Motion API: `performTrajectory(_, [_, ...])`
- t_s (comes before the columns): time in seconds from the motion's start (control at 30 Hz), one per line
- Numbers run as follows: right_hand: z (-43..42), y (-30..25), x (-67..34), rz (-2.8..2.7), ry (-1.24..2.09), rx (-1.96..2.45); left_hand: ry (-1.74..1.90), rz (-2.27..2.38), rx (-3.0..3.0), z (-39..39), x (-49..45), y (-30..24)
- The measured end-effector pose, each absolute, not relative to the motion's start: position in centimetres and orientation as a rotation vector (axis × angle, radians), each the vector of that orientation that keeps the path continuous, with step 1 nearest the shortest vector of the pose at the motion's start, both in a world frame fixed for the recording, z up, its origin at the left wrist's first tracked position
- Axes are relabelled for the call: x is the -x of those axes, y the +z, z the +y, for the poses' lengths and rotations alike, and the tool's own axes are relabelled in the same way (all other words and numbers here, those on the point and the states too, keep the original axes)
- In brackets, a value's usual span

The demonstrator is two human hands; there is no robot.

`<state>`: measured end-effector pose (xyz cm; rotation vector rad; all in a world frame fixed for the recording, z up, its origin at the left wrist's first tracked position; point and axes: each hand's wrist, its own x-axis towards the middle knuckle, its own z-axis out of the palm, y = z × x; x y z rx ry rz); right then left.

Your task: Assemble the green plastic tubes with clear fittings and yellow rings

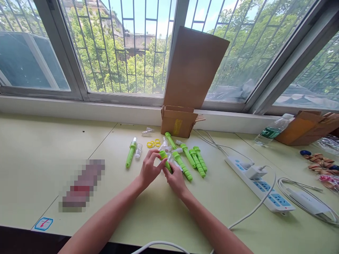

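A green plastic tube with a yellow ring near its threaded top is held between both hands. My left hand pinches the upper end at the ring, while my right hand grips the lower part and hides some of it. Just beyond the fingers lie loose yellow rings and transparent plastic pieces, partly covered. Several ribbed green tubes rest to the right. On the left, another green tube with a transparent tip lies beside a transparent cap.
An opened cardboard box stands against the window sill, its flap upright. Rightward are a white power strip with cables, a water bottle and a coiled charger cable. A blurred rectangular object lies at left.
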<state>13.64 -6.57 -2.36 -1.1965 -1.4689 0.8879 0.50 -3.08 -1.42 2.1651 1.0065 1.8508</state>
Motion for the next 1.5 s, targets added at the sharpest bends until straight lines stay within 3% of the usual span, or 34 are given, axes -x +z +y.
performTrajectory(0.13, [-6.6,-2.2,-13.6,-1.466,0.810,1.186,1.836,0.990,-2.194,-3.2,-0.6,-1.3])
performTrajectory(0.33, [-6.7,-2.0,-13.6,-1.264,1.248,1.079,1.795,0.960,-2.215,-3.2,-0.7,-1.3])
performTrajectory(0.83, [-7.2,-1.1,-14.0,-1.045,1.717,0.832,1.722,0.933,-2.093,-3.1,-0.8,-1.8])
performTrajectory(1.5, [-6.9,-1.5,-14.2,-1.547,0.644,1.156,1.394,0.818,-1.501,-3.4,-0.5,-0.4])
